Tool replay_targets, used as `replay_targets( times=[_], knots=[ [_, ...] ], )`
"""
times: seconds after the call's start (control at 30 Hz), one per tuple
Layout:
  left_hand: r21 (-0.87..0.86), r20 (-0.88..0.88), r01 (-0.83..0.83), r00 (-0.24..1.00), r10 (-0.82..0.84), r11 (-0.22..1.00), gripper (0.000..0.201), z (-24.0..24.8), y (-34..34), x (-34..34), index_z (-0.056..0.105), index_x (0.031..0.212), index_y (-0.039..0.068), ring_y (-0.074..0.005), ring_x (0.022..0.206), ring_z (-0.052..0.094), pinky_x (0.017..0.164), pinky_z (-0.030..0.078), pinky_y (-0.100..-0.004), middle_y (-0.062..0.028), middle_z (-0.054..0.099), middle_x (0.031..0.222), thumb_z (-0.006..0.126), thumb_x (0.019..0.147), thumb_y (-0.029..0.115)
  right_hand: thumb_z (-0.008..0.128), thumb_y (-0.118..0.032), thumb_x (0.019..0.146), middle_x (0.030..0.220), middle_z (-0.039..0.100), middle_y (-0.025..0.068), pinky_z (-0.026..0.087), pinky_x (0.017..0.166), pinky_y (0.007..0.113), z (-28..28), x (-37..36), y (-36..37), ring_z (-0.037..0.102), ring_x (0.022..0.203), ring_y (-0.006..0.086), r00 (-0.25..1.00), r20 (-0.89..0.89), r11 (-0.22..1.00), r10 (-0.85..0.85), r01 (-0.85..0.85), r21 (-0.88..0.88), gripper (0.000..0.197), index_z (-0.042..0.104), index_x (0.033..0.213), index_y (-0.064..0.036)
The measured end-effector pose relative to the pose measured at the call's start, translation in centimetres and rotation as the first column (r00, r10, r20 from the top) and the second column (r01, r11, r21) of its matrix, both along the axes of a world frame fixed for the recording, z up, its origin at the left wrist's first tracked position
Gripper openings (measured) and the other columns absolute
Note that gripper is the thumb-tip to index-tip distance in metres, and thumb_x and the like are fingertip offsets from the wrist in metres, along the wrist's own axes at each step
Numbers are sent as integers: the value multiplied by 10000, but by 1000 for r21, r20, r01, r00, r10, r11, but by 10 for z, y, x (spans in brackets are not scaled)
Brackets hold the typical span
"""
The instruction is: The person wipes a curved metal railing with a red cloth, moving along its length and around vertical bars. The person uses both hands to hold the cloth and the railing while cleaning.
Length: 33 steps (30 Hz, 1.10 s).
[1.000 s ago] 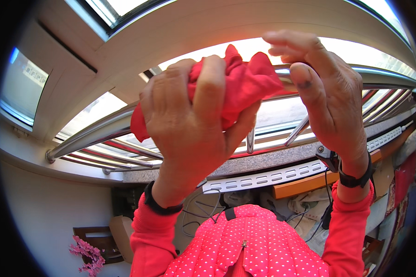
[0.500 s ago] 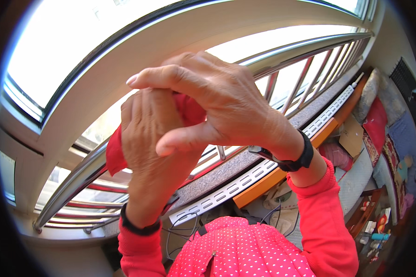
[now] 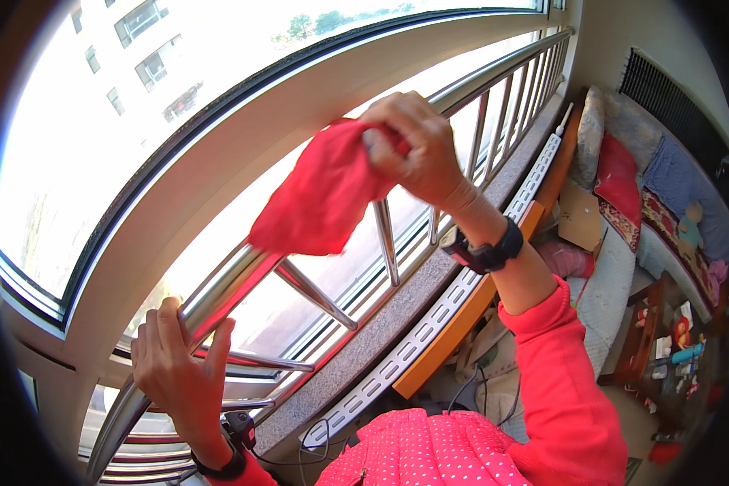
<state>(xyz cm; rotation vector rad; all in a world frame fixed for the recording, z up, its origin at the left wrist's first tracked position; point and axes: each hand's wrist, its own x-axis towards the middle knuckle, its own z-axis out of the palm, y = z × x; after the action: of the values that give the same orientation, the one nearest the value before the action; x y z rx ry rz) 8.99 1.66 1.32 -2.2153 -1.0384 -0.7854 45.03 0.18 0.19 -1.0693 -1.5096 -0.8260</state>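
A red cloth (image 3: 316,198) is bunched in my right hand (image 3: 426,154), its fingers closed on it. The cloth's loose part spreads to the left and covers a stretch of the shiny metal handrail (image 3: 228,285). Lower down, my left hand (image 3: 176,377) is around the same rail, fingers on the window side and thumb on the near side. Several metal bars (image 3: 387,243) run from the handrail toward the window sill. Both wrists wear black bands with a small device.
Behind the railing is a large window (image 3: 89,162) with a pale frame. Below lie a speckled stone sill (image 3: 352,356), a white slotted strip (image 3: 397,356) and an orange-brown wooden edge (image 3: 429,360). To the right are a sofa with a red cushion (image 3: 618,172), a cardboard box (image 3: 579,215) and a cluttered table (image 3: 652,320).
My hands, close together before, have parted. The left has come down onto the handrail; the right has moved to the right with the cloth, which now hangs spread over the rail.
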Motion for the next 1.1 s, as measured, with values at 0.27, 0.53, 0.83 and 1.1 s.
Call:
replay_targets(
  times=[0.27, 0.53, 0.83, 1.1],
  knots=[
    [60, 4, -50, 999, 50, 997, 540, -4, 4, 3, 588, 1015, 57, -268, 725, 609, 691, 504, -404, -94, 587, 787, 829, 688, 414, 532, -36, 898, 1083, 681, 19, 505, 908, 362, 7, 76, -26, 621, 1022, 236, 959, 90, 955, -268, 277, -109, 281, 688, 1070, -192],
    [94, 12, -103, 995, 103, 990, 511, -7, 3, 7, 588, 1022, 65, -289, 737, 627, 719, 506, -423, -106, 598, 798, 842, 651, 309, 657, -385, 862, 976, 630, 17, 403, 947, 418, -11, 58, -20, 554, 990, 226, 955, 57, 955, -290, 292, -48, 203, 670, 918, -190],
    [15, 40, -193, 981, 192, 981, 493, -16, 3, -2, 577, 1076, 65, -355, 878, 613, 762, 498, -453, -122, 617, 923, 817, 658, 167, 561, -302, 928, 909, 675, 51, 454, 879, 417, -6, 174, -4, 589, 926, 273, 889, -63, 891, -454, 453, -28, 239, 688, 913, -100],
    [70, 38, -230, 973, 228, 971, 457, -20, 7, -5, 594, 1073, 69, -309, 846, 636, 732, 516, -431, -114, 626, 925, 776, 664, 165, 494, -426, 960, 1037, 699, 118, 493, 902, 401, 0, 309, -1, 631, 1016, 348, 788, -13, 770, -615, 597, -225, 425, 690, 1069, -66]
  ],
)
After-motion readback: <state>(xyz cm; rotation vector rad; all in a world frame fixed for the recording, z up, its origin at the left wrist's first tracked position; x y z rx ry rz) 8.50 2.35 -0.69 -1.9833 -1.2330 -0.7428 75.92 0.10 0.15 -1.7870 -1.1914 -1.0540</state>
